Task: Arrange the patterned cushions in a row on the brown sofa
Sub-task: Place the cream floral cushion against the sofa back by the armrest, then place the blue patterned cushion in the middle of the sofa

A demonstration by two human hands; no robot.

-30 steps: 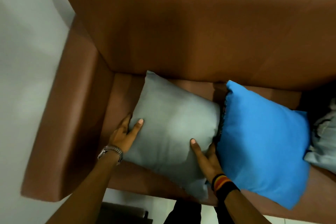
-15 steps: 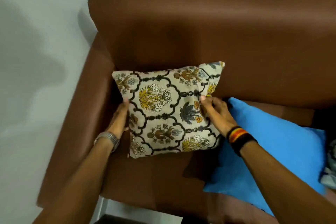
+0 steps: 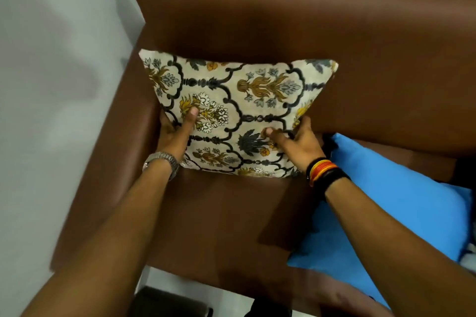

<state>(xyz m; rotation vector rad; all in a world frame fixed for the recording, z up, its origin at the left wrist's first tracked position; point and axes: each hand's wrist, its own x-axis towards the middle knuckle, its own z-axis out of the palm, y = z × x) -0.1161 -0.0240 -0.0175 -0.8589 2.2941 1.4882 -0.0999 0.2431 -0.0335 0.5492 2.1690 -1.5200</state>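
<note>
A cream cushion with a floral pattern in yellow, grey and black [image 3: 239, 100] stands upright against the backrest of the brown sofa [image 3: 283, 15], at its left end by the armrest. My left hand [image 3: 175, 134], a metal watch on its wrist, grips the cushion's lower left edge with the thumb on the front. My right hand [image 3: 293, 144], with coloured bands on the wrist, grips the lower right edge. A plain blue cushion [image 3: 401, 203] lies flat on the seat to the right, partly under my right forearm.
The left armrest [image 3: 108, 152] borders the cushion. Bare seat [image 3: 224, 219] lies in front of the cushion. A pale wall and floor [image 3: 51, 85] lie left of the sofa. A bit of grey-white fabric [image 3: 470, 252] shows at the right edge.
One second ago the cushion lay on the seat with its plain grey side up. I turned it pattern side out and stood it against the backrest. Both hands stayed on its sides.
</note>
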